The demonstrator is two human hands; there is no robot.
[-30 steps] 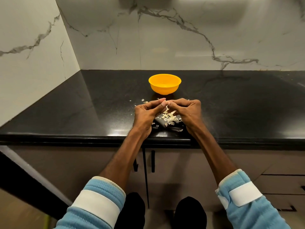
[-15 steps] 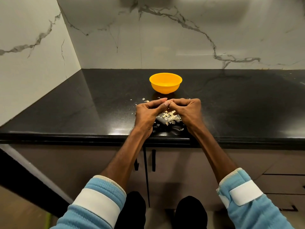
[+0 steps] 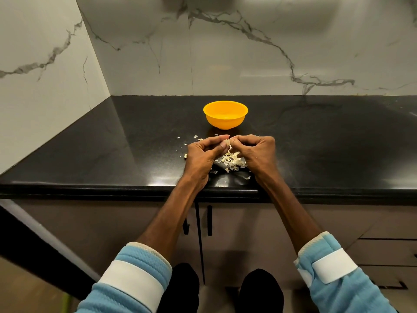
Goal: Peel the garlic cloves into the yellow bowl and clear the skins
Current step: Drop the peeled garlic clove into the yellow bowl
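The left hand (image 3: 203,155) and right hand (image 3: 259,152) both pinch one pale garlic clove (image 3: 228,142) above papery skins (image 3: 232,160); the round yellow plastic bowl (image 3: 225,123) hides its floor.

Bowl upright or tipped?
Upright: bowl sits on its base on the counter, rim level, opening up. Contents: cannot tell, since the near wall hides its floor.

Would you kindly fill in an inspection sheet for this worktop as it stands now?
Surface: black worktop, glossy, glare near front edge.
Job's things: yellow bowl upright beyond the hands, its bottom hidden; garlic clove pinched between fingertips, mostly hidden.
Clutter: garlic skins piled beneath the hands, flakes scattered leftward.
Grippers: left hand and right hand both pinch the clove.
Cables: nothing seen.
Surroundings: marble wall behind; cabinet doors below.
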